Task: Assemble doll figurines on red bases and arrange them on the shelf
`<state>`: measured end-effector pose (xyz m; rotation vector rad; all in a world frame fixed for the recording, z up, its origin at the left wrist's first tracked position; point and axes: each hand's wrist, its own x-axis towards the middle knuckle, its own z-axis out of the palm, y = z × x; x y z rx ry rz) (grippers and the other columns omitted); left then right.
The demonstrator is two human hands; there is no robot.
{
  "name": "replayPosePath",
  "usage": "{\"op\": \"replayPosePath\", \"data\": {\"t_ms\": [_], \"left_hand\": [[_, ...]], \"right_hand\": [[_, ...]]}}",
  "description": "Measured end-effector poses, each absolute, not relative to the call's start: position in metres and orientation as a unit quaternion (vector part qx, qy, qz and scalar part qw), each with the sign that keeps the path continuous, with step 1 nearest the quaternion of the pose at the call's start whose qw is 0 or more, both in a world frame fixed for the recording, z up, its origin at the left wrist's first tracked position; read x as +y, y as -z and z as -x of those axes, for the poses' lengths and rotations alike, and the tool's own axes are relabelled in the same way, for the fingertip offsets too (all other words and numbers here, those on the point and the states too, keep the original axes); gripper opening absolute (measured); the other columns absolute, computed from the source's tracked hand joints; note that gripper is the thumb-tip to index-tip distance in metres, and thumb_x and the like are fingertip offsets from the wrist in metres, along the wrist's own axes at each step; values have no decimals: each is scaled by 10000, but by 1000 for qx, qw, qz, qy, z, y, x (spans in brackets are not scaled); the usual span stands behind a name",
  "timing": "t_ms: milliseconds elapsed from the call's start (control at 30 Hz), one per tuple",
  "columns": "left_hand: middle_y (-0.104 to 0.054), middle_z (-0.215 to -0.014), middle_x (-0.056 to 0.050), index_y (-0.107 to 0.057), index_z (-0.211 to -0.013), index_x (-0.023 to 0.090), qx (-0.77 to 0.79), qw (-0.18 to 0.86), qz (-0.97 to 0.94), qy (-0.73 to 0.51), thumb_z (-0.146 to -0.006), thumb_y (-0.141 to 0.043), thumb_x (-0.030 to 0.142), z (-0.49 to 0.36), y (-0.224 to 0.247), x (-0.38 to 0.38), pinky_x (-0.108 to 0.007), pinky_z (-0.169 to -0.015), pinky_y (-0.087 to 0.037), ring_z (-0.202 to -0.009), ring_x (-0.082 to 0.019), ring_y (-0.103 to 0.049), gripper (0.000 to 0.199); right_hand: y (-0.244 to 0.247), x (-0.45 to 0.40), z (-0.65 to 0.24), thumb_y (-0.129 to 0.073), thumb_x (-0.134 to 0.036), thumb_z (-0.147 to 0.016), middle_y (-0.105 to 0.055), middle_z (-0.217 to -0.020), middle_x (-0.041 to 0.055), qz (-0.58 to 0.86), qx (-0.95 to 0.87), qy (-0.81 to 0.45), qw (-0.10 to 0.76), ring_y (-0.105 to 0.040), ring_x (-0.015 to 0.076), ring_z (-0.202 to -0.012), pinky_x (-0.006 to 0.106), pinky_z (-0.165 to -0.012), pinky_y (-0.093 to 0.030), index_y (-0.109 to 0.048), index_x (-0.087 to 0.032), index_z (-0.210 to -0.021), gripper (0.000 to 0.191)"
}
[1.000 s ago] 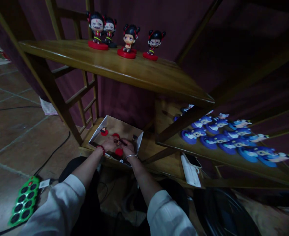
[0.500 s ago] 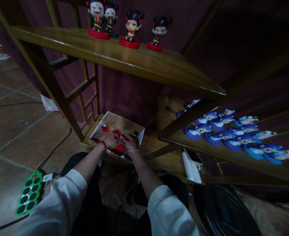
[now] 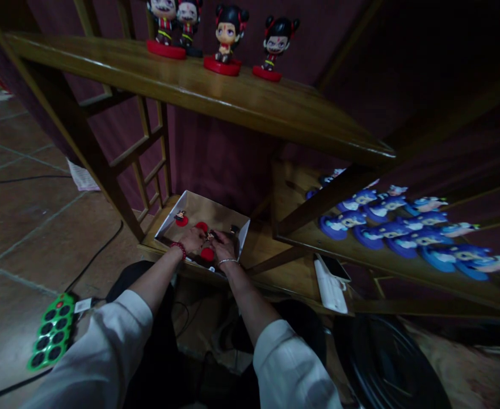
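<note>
Holding small figurine (image 3: 211,236) between left hand (image 3: 191,240) and right hand (image 3: 224,246), both curled narrow, exact grip unclear; red disc base (image 3: 207,254) just below, near white cardboard tray (image 3: 219,209) front edge.

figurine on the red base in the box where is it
In the head view, the figurine on its red base stands at the left of the white-rimmed box, beyond the left hand, with a red disc just to its right.
</note>
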<state>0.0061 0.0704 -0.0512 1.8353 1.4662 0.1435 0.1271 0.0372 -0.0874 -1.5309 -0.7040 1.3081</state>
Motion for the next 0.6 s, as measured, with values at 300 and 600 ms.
{"op": "replayPosePath", "data": {"t_ms": [300,600], "left_hand": [[-656,-775,-52,-624,-889,156,582,339,-738,-35,-776,-432,209,-12,46,69,-197,-677,-431,-747,-129,-599,229],[-652,-798,-70,-625,-888,154,580,313,-751,-27,-778,-442,260,-16,44,68,-221,-678,-433,-776,-156,-604,238]], "right_hand": [[89,34,-124,-613,-282,-617,-648,-934,32,643,-284,-510,496,-585,97,-642,208,-574,-494,-578,-170,-1048,446],[100,37,-122,-636,-285,-580,-676,-848,17,636,-263,-486,538,-610,140,-750,239,-666,-500,-624,-171,-944,381]]}}
